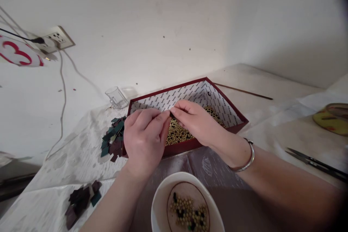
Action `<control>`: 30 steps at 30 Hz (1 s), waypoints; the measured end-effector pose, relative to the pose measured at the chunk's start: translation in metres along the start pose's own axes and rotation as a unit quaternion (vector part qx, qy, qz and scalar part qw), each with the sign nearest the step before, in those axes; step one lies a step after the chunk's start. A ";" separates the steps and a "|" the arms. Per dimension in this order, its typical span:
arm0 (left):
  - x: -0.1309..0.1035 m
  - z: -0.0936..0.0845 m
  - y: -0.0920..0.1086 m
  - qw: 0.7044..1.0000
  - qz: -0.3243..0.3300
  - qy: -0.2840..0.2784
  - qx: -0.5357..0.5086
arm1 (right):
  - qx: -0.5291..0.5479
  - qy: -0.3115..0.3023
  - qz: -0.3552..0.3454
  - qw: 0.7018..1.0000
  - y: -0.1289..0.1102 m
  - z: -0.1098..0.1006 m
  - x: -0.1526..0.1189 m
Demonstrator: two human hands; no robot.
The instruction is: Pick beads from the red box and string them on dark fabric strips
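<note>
Above the red-rimmed box [185,148], my left hand [146,134] and my right hand [194,119] meet at the fingertips. Both are closed in a pinch around a small dark piece [171,115], mostly hidden by the fingers. Small yellowish and black beads [178,134] lie inside the box below the hands. Nearer to me, a white bowl [160,199] holds more yellowish beads with a few dark ones. A metal bangle is on my right wrist.
Green and dark flat pieces [112,139] are heaped left of the box, with a darker pile [80,203] nearer me. A clear glass mug [116,98] stands behind. Black scissors [315,163], a thin stick [244,91] and a yellow container [333,119] are on the right.
</note>
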State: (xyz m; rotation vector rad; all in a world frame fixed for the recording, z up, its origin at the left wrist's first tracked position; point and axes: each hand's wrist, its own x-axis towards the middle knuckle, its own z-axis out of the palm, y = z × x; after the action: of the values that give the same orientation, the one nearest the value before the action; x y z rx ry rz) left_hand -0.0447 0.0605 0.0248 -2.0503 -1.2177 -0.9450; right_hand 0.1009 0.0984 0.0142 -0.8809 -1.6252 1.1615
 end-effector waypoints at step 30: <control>-0.005 -0.002 0.002 1.000 -0.025 -0.014 0.006 | 0.001 -0.042 -0.001 0.999 0.003 -0.002 0.000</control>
State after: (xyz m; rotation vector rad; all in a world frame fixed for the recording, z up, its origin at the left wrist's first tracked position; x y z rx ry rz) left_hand -0.0451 0.0563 0.0218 -2.0387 -1.2923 -0.9331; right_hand 0.1027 0.1000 0.0120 -0.8396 -1.6909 1.2135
